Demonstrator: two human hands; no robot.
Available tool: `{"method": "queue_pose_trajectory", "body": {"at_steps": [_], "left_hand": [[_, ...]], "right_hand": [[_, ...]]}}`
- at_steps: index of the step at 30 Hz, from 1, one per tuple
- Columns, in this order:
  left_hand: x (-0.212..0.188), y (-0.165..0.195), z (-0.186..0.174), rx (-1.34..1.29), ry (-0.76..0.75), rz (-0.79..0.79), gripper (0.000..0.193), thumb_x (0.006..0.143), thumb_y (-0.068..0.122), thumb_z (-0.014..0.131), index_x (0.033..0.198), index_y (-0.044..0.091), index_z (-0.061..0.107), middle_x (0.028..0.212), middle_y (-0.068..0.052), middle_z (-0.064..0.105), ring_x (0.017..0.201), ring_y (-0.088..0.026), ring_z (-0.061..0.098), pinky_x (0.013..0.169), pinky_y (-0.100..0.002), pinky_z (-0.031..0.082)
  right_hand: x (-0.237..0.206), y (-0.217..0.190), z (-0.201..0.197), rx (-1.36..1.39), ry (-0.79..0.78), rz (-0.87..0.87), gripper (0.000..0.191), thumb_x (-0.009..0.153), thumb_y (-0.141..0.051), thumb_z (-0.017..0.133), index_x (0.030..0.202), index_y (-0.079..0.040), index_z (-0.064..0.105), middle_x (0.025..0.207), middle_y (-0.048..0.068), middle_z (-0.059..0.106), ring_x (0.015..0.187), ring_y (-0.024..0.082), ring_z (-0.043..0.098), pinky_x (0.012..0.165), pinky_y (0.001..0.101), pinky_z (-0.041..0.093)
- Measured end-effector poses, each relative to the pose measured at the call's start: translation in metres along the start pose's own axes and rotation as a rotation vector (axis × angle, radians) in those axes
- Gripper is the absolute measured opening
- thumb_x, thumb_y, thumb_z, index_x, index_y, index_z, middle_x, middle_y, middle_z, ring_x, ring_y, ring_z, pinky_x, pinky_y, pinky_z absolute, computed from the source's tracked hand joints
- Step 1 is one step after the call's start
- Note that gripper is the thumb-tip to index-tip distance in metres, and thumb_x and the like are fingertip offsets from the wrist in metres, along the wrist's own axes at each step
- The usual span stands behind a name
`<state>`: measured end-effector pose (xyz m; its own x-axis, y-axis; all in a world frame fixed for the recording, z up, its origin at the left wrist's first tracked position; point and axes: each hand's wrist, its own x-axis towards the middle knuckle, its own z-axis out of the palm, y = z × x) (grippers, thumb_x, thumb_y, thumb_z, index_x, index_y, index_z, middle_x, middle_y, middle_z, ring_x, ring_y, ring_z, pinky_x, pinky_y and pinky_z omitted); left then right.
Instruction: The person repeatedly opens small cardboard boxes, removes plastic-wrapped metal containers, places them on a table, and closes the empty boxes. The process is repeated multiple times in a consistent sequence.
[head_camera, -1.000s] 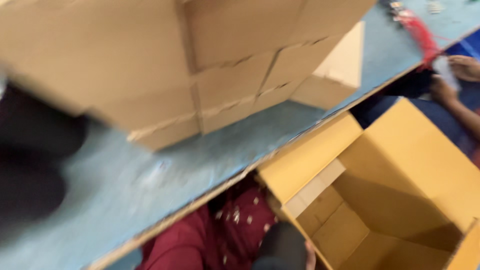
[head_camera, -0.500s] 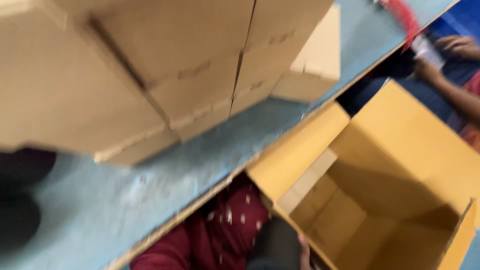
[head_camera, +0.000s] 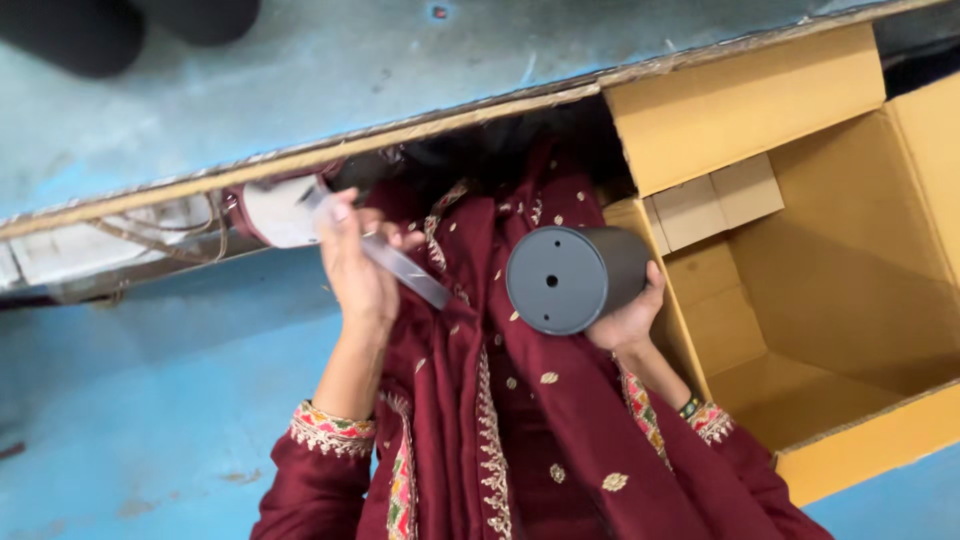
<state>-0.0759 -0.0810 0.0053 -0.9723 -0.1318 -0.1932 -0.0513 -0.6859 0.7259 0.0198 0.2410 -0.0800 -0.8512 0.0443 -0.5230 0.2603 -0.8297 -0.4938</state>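
The right hand (head_camera: 625, 322) grasps a dark grey cylinder (head_camera: 575, 277) from below, its flat end with a small hole facing the camera, just beside the open cardboard box (head_camera: 800, 290). The left hand (head_camera: 358, 270) is closed around a thin clear plastic piece (head_camera: 405, 268) near a white object (head_camera: 280, 212) under the table edge (head_camera: 400, 130).

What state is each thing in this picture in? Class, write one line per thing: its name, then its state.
dark grey cylinder: lying sideways in the right hand, flat holed end facing the camera.
clear plastic wrap: gripped in the left hand, drawn out from the white roll.
cardboard box: open, flaps folded out, nothing visible inside.
blue table: edge worn and frayed.
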Motion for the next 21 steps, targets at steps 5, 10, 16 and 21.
{"method": "queue_pose_trajectory", "body": {"at_steps": [5, 10, 16, 21], "left_hand": [[-0.082, -0.012, 0.014, -0.147, -0.055, -0.607, 0.042, 0.105, 0.035, 0.048, 0.14, 0.012, 0.052, 0.094, 0.0, 0.057, 0.081, -0.016, 0.06, 0.074, -0.038, 0.056], [-0.139, -0.026, 0.016, -0.158, -0.317, -0.797, 0.06, 0.107, 0.029, 0.048, 0.16, 0.005, 0.036, 0.106, -0.002, 0.056, 0.096, -0.014, 0.061, 0.09, -0.036, 0.056], [-0.087, -0.008, 0.033, 0.136, -0.41, -0.412, 0.056, 0.108, 0.027, 0.052, 0.158, 0.003, 0.043, 0.118, 0.003, 0.054, 0.109, -0.01, 0.053, 0.101, -0.028, 0.046], [-0.043, -0.02, 0.06, 0.335, -0.412, -0.222, 0.051, 0.105, 0.023, 0.061, 0.153, 0.007, 0.053, 0.112, 0.003, 0.049, 0.098, -0.01, 0.042, 0.089, -0.026, 0.038]], "right_hand": [[-0.017, -0.007, 0.005, -0.044, -0.065, -0.154, 0.072, 0.087, -0.062, 0.059, 0.14, -0.013, 0.056, 0.14, 0.008, 0.06, 0.131, 0.029, 0.055, 0.112, 0.05, 0.045], [-0.029, -0.014, -0.007, -0.031, -0.056, -0.188, 0.072, 0.084, -0.061, 0.06, 0.138, -0.014, 0.057, 0.139, 0.007, 0.061, 0.13, 0.029, 0.057, 0.11, 0.0506, 0.045], [-0.026, -0.027, 0.013, 0.028, -0.153, -0.247, 0.071, 0.087, -0.059, 0.063, 0.141, -0.013, 0.056, 0.142, 0.006, 0.059, 0.134, 0.027, 0.055, 0.116, 0.049, 0.044], [-0.018, -0.029, 0.041, 0.011, -0.185, -0.361, 0.073, 0.082, -0.055, 0.064, 0.142, -0.014, 0.054, 0.142, 0.006, 0.059, 0.134, 0.027, 0.055, 0.117, 0.049, 0.044]]}}
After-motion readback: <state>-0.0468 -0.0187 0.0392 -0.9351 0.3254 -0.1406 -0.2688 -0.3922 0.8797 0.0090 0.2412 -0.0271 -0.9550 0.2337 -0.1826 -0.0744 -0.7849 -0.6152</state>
